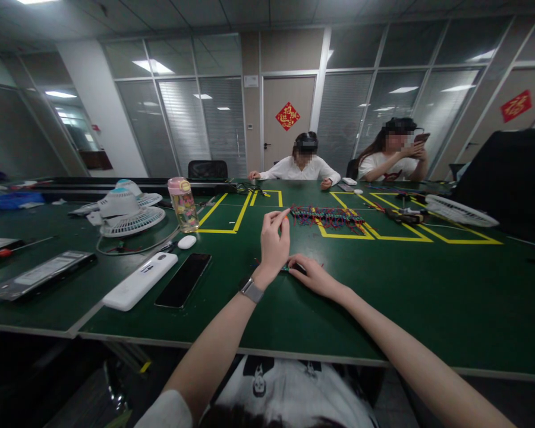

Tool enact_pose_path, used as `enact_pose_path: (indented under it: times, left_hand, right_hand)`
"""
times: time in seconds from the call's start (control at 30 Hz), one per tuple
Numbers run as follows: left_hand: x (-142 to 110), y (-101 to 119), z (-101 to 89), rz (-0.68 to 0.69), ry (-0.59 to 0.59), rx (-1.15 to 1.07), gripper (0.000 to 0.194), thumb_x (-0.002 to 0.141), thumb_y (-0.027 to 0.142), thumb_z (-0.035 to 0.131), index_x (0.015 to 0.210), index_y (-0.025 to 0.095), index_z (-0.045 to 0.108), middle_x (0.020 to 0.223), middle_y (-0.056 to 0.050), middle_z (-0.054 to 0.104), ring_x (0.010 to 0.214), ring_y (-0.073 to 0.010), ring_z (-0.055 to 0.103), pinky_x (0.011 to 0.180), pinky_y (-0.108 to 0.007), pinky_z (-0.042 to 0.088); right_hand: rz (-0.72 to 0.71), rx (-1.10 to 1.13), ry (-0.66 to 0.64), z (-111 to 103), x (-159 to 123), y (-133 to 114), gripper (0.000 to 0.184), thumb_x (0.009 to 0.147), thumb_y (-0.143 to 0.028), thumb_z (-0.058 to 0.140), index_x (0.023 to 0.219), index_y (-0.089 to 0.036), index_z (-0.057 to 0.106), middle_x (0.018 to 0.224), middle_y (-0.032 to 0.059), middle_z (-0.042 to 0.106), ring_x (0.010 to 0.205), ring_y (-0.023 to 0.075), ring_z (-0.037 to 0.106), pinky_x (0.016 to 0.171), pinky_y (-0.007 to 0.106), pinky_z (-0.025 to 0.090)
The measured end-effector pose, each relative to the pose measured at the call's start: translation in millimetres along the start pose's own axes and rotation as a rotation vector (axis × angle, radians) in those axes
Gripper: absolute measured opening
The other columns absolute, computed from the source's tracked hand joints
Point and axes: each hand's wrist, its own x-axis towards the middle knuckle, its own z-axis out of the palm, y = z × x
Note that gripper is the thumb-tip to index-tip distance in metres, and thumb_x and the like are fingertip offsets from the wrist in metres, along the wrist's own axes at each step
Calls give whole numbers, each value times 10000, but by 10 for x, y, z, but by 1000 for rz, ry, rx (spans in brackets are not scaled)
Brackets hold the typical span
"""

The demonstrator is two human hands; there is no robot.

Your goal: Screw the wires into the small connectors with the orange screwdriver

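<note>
My left hand (275, 241) is raised over the table, its thumb and fingers closed in a pinch. A small orange spot shows between the fingertips; what it belongs to I cannot make out. Lower and to the right, my right hand (311, 274) rests on the table with its fingers closed on a small green circuit board (285, 268). Thin coloured wires stick out from this board, and my left wrist and hand partly hide it. Just beyond my left fingertips lies a row of similar small boards with red and blue wires (327, 219).
Left of my arms lie a black phone (183, 280), a white power bank (140, 281), a white oval case (186, 242) and a pink-lidded bottle (182, 205). White fan parts (131, 221) stand farther left. Yellow tape (401, 238) marks the green table. Two people sit opposite.
</note>
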Motion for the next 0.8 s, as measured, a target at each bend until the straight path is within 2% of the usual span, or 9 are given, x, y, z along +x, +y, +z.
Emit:
enact_pose_path:
  times: [0.07,0.2,0.27,0.33,0.4,0.47,0.63,0.73,0.8]
  left_hand:
    - [7,-5,2,17,-37,-69,288,922,156,415,1112,187,630,1035,-65,591,985,-144,573,898,-271,442]
    - [6,-2,-3,15,-2,-17,194,840,210,592,1013,207,680,906,-39,572,874,-152,570,843,-278,455]
    - [6,-6,-6,-8,38,27,176,820,241,623,976,220,701,912,-43,537,879,-159,552,853,-292,448]
    - [9,-16,-4,-18,43,0,197,863,225,553,995,225,699,975,-54,534,933,-160,546,886,-296,435]
    - [14,-25,4,-16,-4,-82,265,904,179,458,1049,216,677,1018,-58,565,966,-150,552,899,-288,430]
    - [15,-26,10,-11,-44,-137,276,907,162,444,1068,206,662,985,-50,602,937,-143,566,876,-277,438]
    - [5,-13,2,-28,6,-67,156,814,238,626,947,208,702,874,-31,561,835,-141,554,821,-265,449]
    - [10,-25,1,-62,16,-102,202,873,227,533,993,209,694,974,-52,560,931,-148,557,872,-270,439]
    - [15,-33,8,-60,-35,-181,275,913,181,435,1055,204,669,1027,-57,588,981,-143,563,893,-266,431]
  right_hand:
    - [0,2,0,-1,-1,2,46,868,-201,510,878,-194,554,1010,77,636,968,203,599,848,344,465]
    - [-4,-10,8,9,1,32,42,859,-193,516,876,-190,554,1015,81,636,950,200,601,851,347,467]
    - [-9,-14,13,17,1,49,45,855,-188,519,881,-188,557,1025,84,635,951,199,602,852,347,466]
    - [-14,-12,14,24,2,60,52,851,-187,522,885,-187,561,1026,84,636,956,200,603,849,348,467]
    - [-13,-13,14,28,4,60,53,849,-189,522,881,-186,564,1018,83,637,950,201,605,843,348,470]
    - [-8,-18,15,29,6,52,50,850,-193,523,878,-187,563,1008,82,637,941,202,607,836,347,472]
    - [-14,-14,14,24,8,33,45,853,-195,521,879,-191,557,992,79,638,965,208,605,845,348,472]
    - [-16,-15,16,23,6,46,47,852,-200,525,880,-195,562,1002,77,639,956,206,609,848,351,472]
    - [-18,-16,19,24,5,56,49,852,-201,526,881,-195,565,1005,77,640,959,207,608,850,351,471]
